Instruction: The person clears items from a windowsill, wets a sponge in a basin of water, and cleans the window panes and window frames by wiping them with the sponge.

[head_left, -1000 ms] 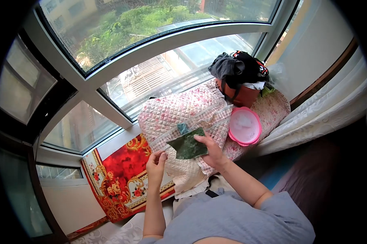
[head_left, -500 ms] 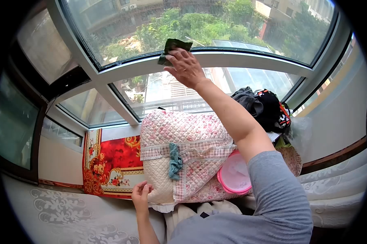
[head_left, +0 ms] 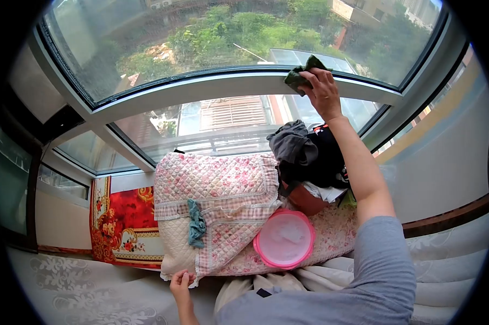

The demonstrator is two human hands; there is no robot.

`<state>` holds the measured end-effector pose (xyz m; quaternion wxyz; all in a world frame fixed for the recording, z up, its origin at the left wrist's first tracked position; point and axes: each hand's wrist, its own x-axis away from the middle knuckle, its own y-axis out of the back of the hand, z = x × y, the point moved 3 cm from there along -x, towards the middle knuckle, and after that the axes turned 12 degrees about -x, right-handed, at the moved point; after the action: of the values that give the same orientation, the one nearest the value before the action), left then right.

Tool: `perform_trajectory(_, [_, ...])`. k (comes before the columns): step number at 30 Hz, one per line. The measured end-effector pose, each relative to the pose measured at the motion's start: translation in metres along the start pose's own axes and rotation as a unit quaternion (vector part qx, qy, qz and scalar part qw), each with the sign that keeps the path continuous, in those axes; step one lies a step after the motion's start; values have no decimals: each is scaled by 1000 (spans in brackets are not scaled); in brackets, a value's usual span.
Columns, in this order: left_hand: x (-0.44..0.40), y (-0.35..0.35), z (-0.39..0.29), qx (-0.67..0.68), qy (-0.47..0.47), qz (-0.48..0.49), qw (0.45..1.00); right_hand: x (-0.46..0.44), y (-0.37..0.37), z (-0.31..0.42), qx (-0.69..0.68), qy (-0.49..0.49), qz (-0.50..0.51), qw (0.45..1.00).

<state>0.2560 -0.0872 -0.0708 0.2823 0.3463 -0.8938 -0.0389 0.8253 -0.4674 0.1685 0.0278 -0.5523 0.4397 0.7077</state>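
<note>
1 green cloth (head_left: 298, 79) is gripped by the right hand (head_left: 324, 93), upper right; lower left, the left hand (head_left: 181, 283) curls, its closure unclear.

R arm (head_left: 366, 173) up & fwd, elbow slightly bent; R hand (head_left: 323, 93) high, curled in a grip. L forearm (head_left: 186, 311) low, nr torso (head_left: 315, 303); L hand (head_left: 181, 284) loosely half-curled.

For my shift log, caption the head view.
Right hand holds green cloth at the window frame, pink basin on floral cover.
</note>
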Motion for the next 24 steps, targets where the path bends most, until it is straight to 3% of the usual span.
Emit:
perform_trajectory(5, [-4, 17, 36, 24, 34, -3, 999, 46, 71, -105, 118, -133, 60, 982])
perform_trajectory(8, [-5, 31, 41, 34, 49, -10, 998, 45, 68, -93, 123, -146, 54, 980])
perform_trajectory(16, [-19, 24, 53, 70, 53, -53, 995, -38, -69, 91, -24, 67, 9, 997])
perform_trajectory(21, [2, -21, 28, 49, 35, -30, 998, -93, -177, 218, -43, 196, -3, 980])
perform_trajectory(24, [16, -56, 10, 26, 17, -32, 999, -105, -195, 243, -7, 220, -19, 975])
